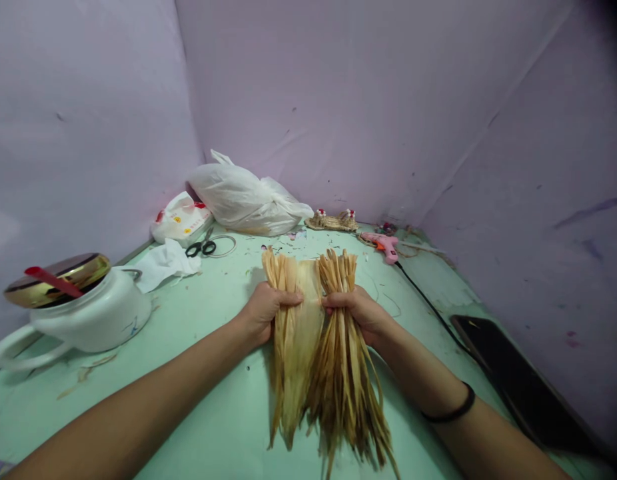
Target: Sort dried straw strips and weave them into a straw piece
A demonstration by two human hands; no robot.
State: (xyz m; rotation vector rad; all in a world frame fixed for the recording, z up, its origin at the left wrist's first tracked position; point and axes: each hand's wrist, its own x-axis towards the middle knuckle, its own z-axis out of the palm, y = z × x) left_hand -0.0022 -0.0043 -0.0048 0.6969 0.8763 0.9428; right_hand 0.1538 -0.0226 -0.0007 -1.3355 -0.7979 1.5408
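I was at a craft table (213, 413): a pink glue gun (387, 248) lay right of centre, scissors (201, 249) left of centre, and I held dried strips (344, 353) at lower centre.

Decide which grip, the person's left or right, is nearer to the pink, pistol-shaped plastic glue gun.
Right. The right grip lies on the near side of the glue gun, slightly to its left; the left grip is farther away, well to its left.
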